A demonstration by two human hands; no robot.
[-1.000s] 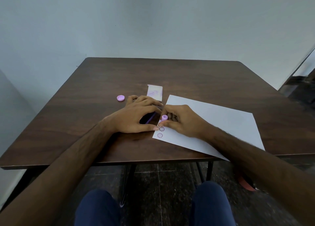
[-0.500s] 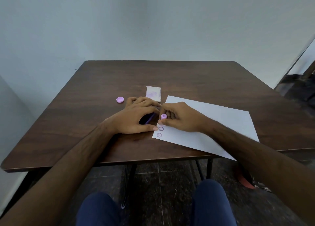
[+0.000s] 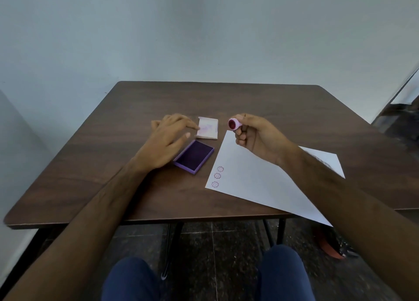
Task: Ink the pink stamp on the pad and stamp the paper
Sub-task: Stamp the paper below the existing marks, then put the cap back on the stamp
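Note:
My right hand (image 3: 256,137) holds the small pink stamp (image 3: 233,124) up above the table, its inked round face turned toward me. The white paper (image 3: 256,178) lies at the right, with three purple stamp marks (image 3: 217,176) in a column near its left edge. The purple ink pad (image 3: 194,156) sits uncovered left of the paper. My left hand (image 3: 169,139) hovers just left of and above the pad, fingers spread, its fingertips by the pad's white lid (image 3: 208,131).
The dark wooden table (image 3: 272,110) stands against a pale wall. The paper's near right corner hangs over the table's front edge. My knees and a tiled floor show below. The small pink cap is hidden behind my left hand.
My right hand has lifted the stamp off the paper and turned its face up, leaving a third mark. My left hand has come off the ink pad, uncovering it, and moved toward the lid.

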